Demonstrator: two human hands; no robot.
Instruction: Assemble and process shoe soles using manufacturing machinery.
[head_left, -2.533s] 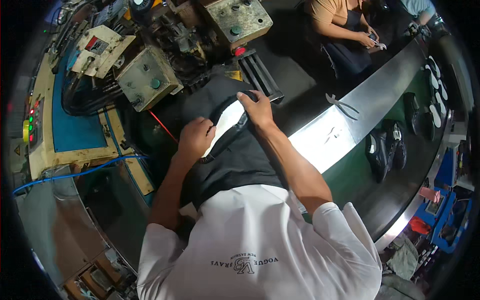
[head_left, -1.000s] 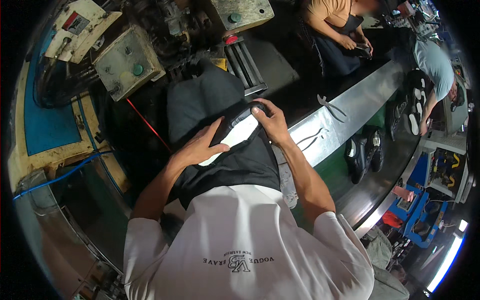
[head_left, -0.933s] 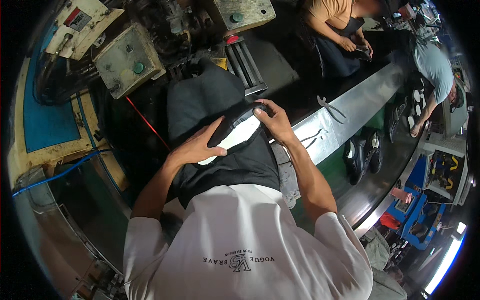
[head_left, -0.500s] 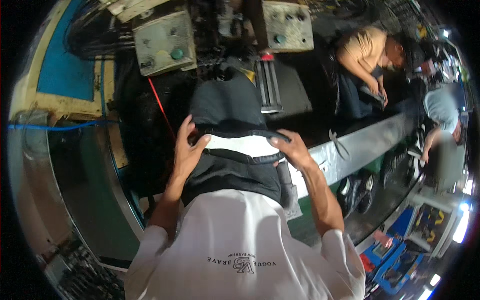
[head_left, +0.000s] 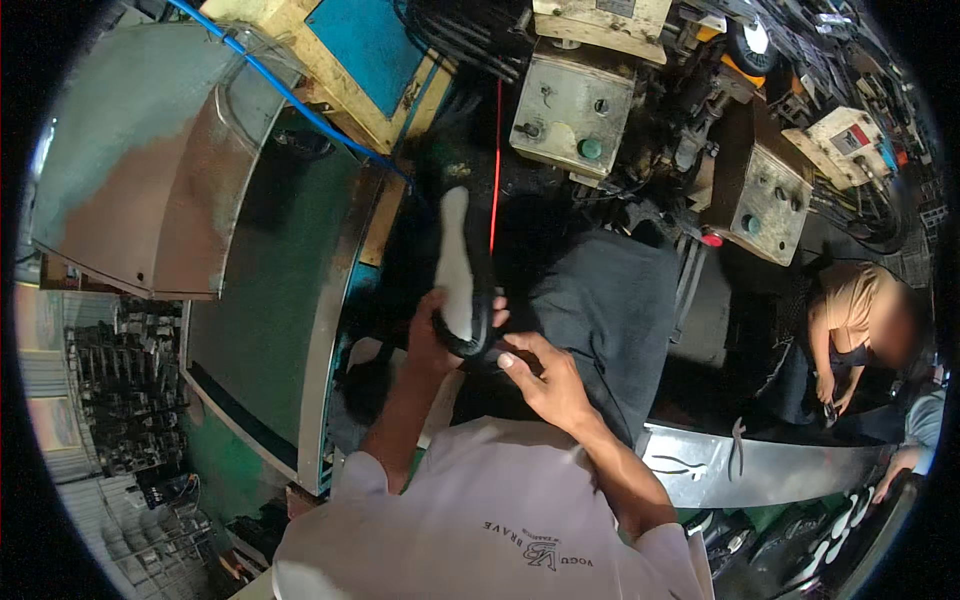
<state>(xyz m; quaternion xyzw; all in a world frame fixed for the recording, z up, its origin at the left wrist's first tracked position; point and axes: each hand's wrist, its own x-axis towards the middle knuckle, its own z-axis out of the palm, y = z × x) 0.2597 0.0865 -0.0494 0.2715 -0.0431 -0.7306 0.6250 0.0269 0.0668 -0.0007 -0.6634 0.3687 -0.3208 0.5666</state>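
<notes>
A black shoe upper (head_left: 484, 290) with a pale, sole-shaped underside (head_left: 456, 275) stands lengthwise in front of me, its near end close to my body. My left hand (head_left: 430, 335) is wrapped around that near end, fingertips showing on the right side. At the same end, the thumb and forefinger of my right hand (head_left: 550, 378) pinch at the dark edge. Shadow hides exactly what lies between those fingertips. My legs in dark trousers (head_left: 610, 300) are just to the right.
A metal bench (head_left: 800, 470) on the right bears pliers (head_left: 738, 448) and another hand tool (head_left: 678, 465). Control boxes (head_left: 575, 110) stand ahead. A conveyor with a metal edge (head_left: 325, 330) runs along my left. Another person (head_left: 855, 320) sits at far right; shoes (head_left: 720, 535) lie below the bench.
My view and body have turned left. The shoe upper went from lying crosswise between both hands to pointing away from me. My right hand has shifted to its near end, beside the left.
</notes>
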